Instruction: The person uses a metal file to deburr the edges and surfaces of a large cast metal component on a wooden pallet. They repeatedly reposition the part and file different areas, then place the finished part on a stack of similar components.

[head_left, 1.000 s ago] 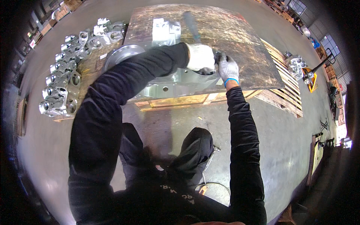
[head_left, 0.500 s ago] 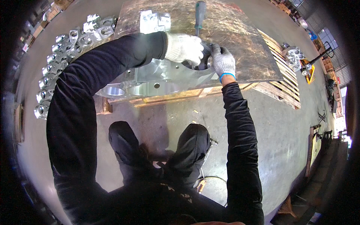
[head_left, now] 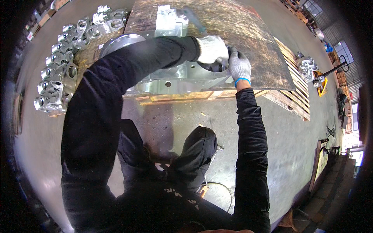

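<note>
A large silvery machined metal part (head_left: 182, 86) lies across the near edge of the wooden table, with a big ring at its left end and a round opening at its right end. Over that opening, my left hand (head_left: 213, 49) in a white knit glove is closed around a hand tool with a grey-green handle (head_left: 193, 19); the handle sticks out beyond the hand, blurred, and the tool's other end is hidden. My right hand (head_left: 239, 66), in a grey-coated glove, has bent, closed fingers at the opening's right rim, close to the left hand. What they grip is hidden.
Behind the part, a silvery block (head_left: 171, 20) rests on the worn wooden tabletop (head_left: 233, 23). Rows of metal castings (head_left: 58, 64) stand on the left. At right are pallet slats (head_left: 297, 81), more castings (head_left: 307, 69) and a yellow pallet jack (head_left: 322, 89). A hose (head_left: 231, 194) lies on the floor.
The tool's handle has swung from upright to leaning left. Both hands appear slightly farther right and lower, as the whole view has shifted; more of the part's left ring shows.
</note>
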### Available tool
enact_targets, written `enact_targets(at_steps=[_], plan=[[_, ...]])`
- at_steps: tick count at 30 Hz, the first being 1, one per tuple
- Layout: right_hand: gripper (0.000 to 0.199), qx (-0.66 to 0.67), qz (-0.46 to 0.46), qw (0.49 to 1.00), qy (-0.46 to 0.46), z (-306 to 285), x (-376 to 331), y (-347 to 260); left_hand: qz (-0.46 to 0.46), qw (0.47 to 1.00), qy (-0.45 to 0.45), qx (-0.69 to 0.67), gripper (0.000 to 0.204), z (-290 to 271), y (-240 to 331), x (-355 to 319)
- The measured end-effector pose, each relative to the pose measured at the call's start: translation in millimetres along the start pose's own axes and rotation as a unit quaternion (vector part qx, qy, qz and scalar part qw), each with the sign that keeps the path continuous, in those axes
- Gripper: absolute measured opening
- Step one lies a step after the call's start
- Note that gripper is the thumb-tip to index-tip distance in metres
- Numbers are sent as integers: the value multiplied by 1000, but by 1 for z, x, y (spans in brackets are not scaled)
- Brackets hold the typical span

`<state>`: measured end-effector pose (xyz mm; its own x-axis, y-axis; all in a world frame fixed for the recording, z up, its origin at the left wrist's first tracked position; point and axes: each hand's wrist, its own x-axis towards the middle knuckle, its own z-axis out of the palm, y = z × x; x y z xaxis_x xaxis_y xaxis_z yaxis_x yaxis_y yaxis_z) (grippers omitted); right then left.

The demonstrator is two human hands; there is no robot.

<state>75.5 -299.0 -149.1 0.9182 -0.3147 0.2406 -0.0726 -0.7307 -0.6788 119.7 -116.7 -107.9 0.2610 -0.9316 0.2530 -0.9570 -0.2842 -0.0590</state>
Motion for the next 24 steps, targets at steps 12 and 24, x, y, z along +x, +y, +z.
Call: enact_targets(at_steps=[12,24], plan=[[57,31,27,999,-32,-6,-6,-6,321,932,-81,151,4,-47,-57,-38],[60,38,28,998,-42,-10,-9,-12,324,928,-139,123,11,-42,-66,-22]])
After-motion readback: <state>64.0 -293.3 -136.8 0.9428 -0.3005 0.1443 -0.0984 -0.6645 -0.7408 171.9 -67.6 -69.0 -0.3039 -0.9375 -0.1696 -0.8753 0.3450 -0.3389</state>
